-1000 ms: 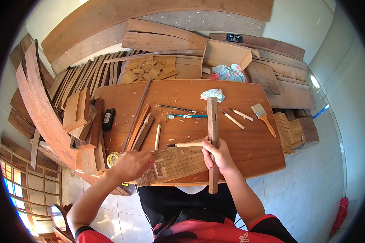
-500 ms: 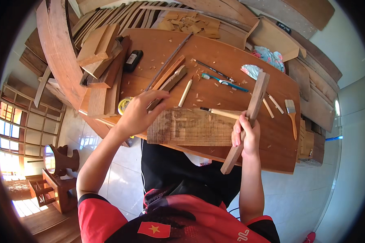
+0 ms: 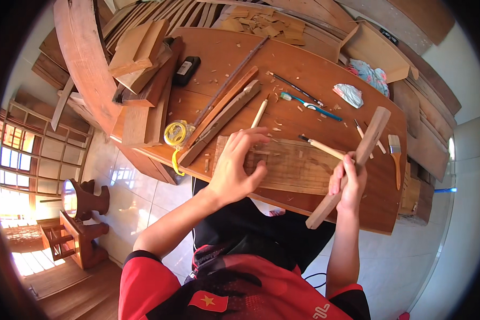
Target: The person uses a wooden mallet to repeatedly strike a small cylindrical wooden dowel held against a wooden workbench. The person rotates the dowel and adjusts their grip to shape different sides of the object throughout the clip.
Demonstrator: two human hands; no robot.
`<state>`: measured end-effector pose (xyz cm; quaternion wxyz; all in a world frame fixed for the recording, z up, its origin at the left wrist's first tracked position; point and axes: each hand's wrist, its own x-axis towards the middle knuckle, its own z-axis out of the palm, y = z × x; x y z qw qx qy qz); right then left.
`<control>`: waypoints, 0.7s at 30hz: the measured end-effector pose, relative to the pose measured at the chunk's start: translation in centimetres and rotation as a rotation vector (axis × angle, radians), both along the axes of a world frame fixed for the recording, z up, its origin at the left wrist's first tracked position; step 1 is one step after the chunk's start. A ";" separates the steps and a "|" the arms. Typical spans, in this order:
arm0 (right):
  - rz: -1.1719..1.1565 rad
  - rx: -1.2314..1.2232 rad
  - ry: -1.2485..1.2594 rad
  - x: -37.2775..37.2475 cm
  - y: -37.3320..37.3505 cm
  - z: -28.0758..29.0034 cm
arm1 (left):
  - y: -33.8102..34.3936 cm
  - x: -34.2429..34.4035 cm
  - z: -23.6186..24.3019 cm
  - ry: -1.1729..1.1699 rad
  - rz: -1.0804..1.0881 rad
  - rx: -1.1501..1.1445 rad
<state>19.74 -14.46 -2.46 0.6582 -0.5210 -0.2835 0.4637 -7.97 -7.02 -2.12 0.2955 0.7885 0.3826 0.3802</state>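
Note:
My right hand (image 3: 349, 181) is closed round a long squared wooden bar (image 3: 372, 133), tilted over the table's right part. A carving chisel (image 3: 325, 148) with a pale wooden handle and dark tip reaches left from the same hand; whether the fingers grip its end I cannot tell. Below lies a flat wooden board (image 3: 298, 173) with shallow carving, partly covered by my left hand (image 3: 239, 165). That hand is open, fingers spread over the board's left part, holding nothing. Another pale-handled chisel (image 3: 260, 113) lies just beyond its fingertips.
On the wooden table (image 3: 213, 48) are a yellow tape measure (image 3: 177, 133), long wood strips (image 3: 224, 120), a toothbrush (image 3: 317, 109), a pencil (image 3: 296, 89), a paintbrush (image 3: 394, 154) and a black box-shaped object (image 3: 186, 71). Stacked timber (image 3: 144, 58) rises at left; a crumpled cloth (image 3: 349, 96) lies far right.
My left hand has moved right and down, from the wood strips to over the carved board, uncovering the tape measure. My right hand still holds the bar. The whole view has shifted slightly.

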 end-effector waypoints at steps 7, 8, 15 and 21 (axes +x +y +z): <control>-0.022 0.017 0.011 0.8 0.0 -0.2 | 2.4 0.5 -0.6 0.232 -0.006 0.150; -0.019 0.017 0.010 1.0 0.0 -0.3 | 2.4 1.2 -0.5 0.252 -0.008 0.175; -0.010 0.028 -0.003 0.8 -0.2 -0.2 | 6.1 3.2 -0.6 0.367 0.084 0.274; -0.003 0.040 0.010 0.5 -0.2 -0.2 | 4.7 3.8 0.9 0.281 -0.061 0.235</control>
